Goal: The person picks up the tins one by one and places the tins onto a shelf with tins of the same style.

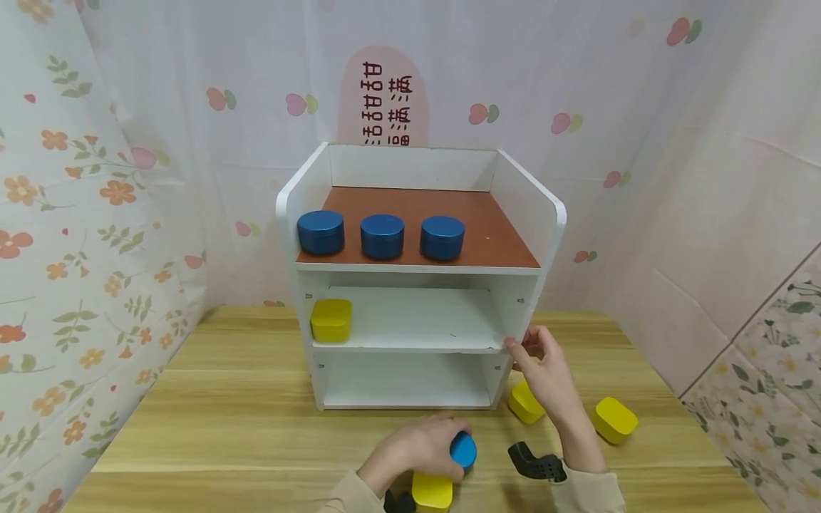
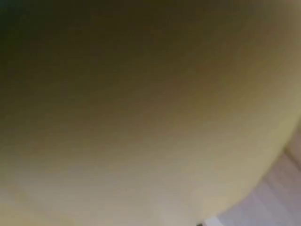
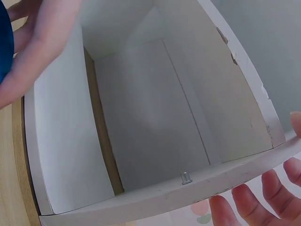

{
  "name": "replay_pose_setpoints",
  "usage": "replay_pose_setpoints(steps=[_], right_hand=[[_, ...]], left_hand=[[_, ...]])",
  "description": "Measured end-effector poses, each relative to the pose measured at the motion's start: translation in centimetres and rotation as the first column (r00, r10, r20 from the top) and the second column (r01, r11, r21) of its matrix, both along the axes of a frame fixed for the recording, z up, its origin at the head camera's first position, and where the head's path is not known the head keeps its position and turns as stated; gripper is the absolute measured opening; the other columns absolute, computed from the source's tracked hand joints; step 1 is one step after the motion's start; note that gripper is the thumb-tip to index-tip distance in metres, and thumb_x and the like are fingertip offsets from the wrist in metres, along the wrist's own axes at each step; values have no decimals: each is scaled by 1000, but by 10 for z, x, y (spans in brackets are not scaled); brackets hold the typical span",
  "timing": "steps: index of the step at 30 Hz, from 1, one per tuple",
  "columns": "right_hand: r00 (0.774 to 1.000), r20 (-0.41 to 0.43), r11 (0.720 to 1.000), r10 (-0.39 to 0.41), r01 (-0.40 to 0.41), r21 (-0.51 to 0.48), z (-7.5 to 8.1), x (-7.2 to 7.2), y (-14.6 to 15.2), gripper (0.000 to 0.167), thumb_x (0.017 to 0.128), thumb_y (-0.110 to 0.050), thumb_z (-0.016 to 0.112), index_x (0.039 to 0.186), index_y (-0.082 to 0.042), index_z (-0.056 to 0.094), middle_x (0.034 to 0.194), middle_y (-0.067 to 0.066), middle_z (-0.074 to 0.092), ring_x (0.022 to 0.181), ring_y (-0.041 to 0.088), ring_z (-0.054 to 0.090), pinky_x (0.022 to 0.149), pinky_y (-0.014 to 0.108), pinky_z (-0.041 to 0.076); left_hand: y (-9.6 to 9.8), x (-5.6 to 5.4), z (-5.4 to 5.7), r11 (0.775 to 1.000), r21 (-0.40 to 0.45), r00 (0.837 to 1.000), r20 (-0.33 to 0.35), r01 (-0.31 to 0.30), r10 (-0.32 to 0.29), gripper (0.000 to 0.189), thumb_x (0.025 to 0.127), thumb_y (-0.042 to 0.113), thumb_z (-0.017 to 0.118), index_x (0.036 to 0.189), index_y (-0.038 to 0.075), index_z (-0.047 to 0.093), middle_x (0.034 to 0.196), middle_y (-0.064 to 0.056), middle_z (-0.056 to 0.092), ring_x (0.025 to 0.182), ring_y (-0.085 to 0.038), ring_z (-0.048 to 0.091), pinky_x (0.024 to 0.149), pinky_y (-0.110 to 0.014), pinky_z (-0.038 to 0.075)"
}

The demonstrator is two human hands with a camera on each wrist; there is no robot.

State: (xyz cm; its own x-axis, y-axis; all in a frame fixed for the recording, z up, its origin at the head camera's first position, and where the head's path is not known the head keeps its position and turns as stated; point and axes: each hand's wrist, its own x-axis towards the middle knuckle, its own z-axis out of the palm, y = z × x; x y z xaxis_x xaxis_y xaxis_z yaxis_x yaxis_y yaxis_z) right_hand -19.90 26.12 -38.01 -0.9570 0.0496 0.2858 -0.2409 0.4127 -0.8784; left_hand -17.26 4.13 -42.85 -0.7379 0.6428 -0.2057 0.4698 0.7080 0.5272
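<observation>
My left hand (image 1: 423, 443) holds a blue round tin (image 1: 463, 451) in its curled fingers, low in front of the shelf. Just below that hand is a yellow rounded-square box (image 1: 432, 491). A blurred yellow surface (image 2: 155, 160) fills most of the left wrist view. My right hand (image 1: 545, 367) grips the right side panel of the white shelf unit (image 1: 410, 349), thumb at the front edge. In the right wrist view its fingers (image 3: 251, 205) curl behind that panel, and the blue tin (image 3: 4, 44) shows at the left edge.
Three blue tins (image 1: 382, 236) stand in a row on the brown top. A yellow box (image 1: 331, 320) sits at the left of the middle shelf. Two more, one near (image 1: 526, 402) and one farther right (image 1: 615, 420), lie on the wooden table (image 1: 212, 420). Patterned curtains (image 1: 244, 178) hang behind.
</observation>
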Motion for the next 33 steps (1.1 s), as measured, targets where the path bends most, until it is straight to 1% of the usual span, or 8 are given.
replay_pose_setpoints(steps=[3,8,15,18,21,25,29,33], right_hand=[[1000,0,1000,-1,1,1,-1,0,1,38,98,-34,60,117,-2,49,110,13,52,99,27,51,77,28,53],[1000,3,1000,1,-1,4,0,-1,0,38,98,-34,60,117,-2,48,110,13,51,100,27,51,79,31,54],[1000,4,1000,-4,4,19,-1,0,-1,38,98,-34,60,116,-2,48,109,13,52,99,27,51,81,40,54],[1000,0,1000,-1,1,20,-1,1,-1,39,99,-34,59,117,-1,48,109,14,52,99,27,51,81,42,55],[1000,4,1000,-4,4,19,-1,2,0,39,99,-33,59,117,-1,48,110,14,52,100,27,52,81,41,55],[1000,8,1000,0,0,19,-1,2,1,39,99,-33,59,118,-1,48,112,15,51,100,28,52,81,40,55],[1000,4,1000,5,-5,22,-1,1,2,39,99,-33,59,117,0,48,111,15,51,100,28,52,81,42,55],[1000,-3,1000,11,-11,19,-1,-1,2,38,99,-32,60,116,0,48,110,15,52,99,28,52,80,42,56]], left_hand=[[-2,-1,0,999,38,1000,-23,-1,2,55,75,30,81,126,25,61,109,11,58,86,-9,51,72,-31,49],[-12,-3,6,993,115,998,-70,7,1,54,75,29,80,125,25,62,106,12,56,86,-8,52,75,-29,50],[-31,-8,20,982,187,999,-39,-11,19,55,75,32,79,126,26,60,105,11,54,90,-9,52,73,-29,49],[-38,-10,26,977,212,999,-37,12,-4,53,77,35,76,126,26,60,106,10,54,91,-8,52,74,-28,49],[-44,-11,33,967,249,998,-43,47,-38,51,79,37,73,126,24,59,108,9,54,91,-7,52,75,-26,49],[-53,-10,42,952,299,998,-46,60,-48,51,81,37,72,128,22,59,111,8,55,94,-8,52,77,-25,49],[-62,-7,51,944,327,999,-44,43,-30,52,82,37,73,129,23,58,115,7,55,97,-9,52,79,-24,49],[-68,-5,59,923,383,1000,-18,30,-25,52,84,36,73,131,24,56,121,5,53,97,-9,54,78,-22,50]])
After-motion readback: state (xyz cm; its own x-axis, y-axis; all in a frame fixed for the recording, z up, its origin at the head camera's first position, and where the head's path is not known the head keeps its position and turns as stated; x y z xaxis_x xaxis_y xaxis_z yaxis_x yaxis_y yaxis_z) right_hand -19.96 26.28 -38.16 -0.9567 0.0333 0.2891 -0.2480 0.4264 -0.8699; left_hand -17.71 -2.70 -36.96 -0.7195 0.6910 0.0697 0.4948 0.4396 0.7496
